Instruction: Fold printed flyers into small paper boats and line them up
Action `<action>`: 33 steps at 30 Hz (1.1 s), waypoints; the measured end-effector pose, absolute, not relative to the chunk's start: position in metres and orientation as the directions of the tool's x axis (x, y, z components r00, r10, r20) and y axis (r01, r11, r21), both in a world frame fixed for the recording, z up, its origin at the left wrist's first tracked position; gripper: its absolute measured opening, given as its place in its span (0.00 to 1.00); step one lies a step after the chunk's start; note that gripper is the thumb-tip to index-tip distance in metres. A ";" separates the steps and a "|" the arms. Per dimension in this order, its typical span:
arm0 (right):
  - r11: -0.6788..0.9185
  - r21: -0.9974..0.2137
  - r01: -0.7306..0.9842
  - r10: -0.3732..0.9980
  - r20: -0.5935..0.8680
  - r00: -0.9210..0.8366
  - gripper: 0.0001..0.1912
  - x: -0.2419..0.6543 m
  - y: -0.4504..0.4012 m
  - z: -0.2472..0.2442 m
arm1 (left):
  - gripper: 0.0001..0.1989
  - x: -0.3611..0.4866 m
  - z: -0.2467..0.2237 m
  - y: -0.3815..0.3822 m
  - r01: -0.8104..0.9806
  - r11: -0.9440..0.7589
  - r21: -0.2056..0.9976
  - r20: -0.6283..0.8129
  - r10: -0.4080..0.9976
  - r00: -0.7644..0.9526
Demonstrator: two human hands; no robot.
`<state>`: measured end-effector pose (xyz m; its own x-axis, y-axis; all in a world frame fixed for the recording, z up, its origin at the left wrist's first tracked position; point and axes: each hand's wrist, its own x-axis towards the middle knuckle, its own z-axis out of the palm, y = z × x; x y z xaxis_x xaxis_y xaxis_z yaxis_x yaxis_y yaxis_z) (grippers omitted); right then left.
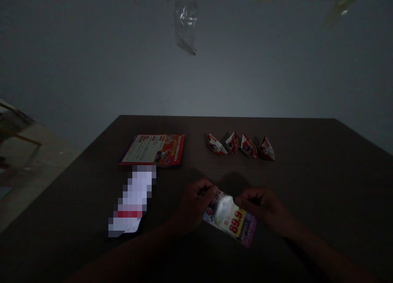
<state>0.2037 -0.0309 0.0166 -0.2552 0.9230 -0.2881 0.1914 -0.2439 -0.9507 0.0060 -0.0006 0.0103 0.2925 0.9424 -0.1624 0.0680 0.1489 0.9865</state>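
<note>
A glossy printed card (230, 219) with large red digits is tilted between my two hands, low in the middle of the head view. My left hand (196, 201) pinches its upper left corner, thumb on top. On the card's upper right edge, the thumb and fingers of my right hand (265, 207) are closed. Beyond my hands stand several small folded paper pieces (232, 143) in a row, red and white. To their left lies a stack of red and white printed sheets (150, 149).
A lit phone (133, 199), its screen blurred out, lies left of my left hand on the dark table (301, 140). A pale wall rises behind the table. Clear plastic (186, 23) hangs on it. Some items stand on the floor at the far left.
</note>
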 end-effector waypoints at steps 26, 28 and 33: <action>-0.250 -0.949 0.190 0.923 -0.293 -0.248 0.22 0.207 -0.027 0.011 | 0.11 0.005 0.005 0.001 0.086 0.130 0.988 -0.146 0.965 0.217; -0.242 -0.952 0.189 0.928 -0.284 -0.241 0.21 0.207 -0.027 0.011 | 0.11 0.005 0.004 0.001 0.078 0.135 0.988 -0.149 0.965 0.215; -0.240 -0.952 0.188 0.932 -0.280 -0.229 0.24 0.206 -0.026 0.010 | 0.10 0.004 0.000 0.001 0.045 0.133 0.990 -0.139 0.968 0.210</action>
